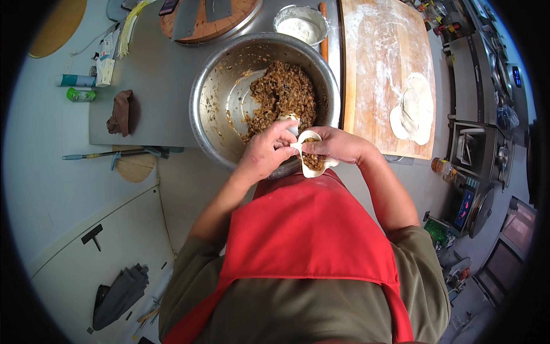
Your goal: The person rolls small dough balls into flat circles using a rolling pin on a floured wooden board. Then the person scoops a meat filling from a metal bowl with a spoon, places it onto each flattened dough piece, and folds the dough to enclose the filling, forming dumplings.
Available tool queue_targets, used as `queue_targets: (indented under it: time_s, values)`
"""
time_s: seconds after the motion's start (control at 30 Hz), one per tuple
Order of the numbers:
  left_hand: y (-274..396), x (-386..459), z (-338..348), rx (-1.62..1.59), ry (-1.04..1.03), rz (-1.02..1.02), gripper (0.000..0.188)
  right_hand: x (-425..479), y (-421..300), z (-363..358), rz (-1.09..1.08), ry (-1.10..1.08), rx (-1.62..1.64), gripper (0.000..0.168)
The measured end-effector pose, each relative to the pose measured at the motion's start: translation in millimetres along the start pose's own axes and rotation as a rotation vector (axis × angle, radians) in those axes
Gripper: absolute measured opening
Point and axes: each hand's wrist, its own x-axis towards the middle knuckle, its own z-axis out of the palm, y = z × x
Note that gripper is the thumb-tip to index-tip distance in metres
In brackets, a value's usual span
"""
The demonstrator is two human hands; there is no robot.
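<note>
A round dough wrapper (pixel 310 171) with brown minced filling (pixel 313 161) inside is held over the near rim of a large steel basin (pixel 198 99). My right hand (pixel 339 145) cups the wrapper, its thumb lying across the filling. With thumb and fingers, my left hand (pixel 268 148) pinches a gathered fold on the wrapper's left side. By the left fingers is a pale utensil (pixel 294 128), probably a spoon or scoop; its grip is hidden. More minced filling (pixel 283 92) is heaped on the basin's right side.
Right of the basin, flattened dough wrappers (pixel 414 109) overlap on a floured wooden board (pixel 374 86). Behind it stand a flour bowl (pixel 300 29) and a rolling pin (pixel 324 45). A round chopping block (pixel 232 26) carries cleavers (pixel 185 19). A brown cloth (pixel 120 112) lies on the steel table (pixel 161 94).
</note>
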Motion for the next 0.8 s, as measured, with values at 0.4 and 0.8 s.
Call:
queue_targets:
  time_s: [0.4,0.8]
  values:
    - [15,-7,0,-0.437,0.25,-0.028,0.024,-4,-13,-15,-0.385,-0.173,0.701,0.09]
    - [13,-8,-4,0.36,0.27,0.436,0.019,0,0,5,-0.135,0.114,0.624,0.041]
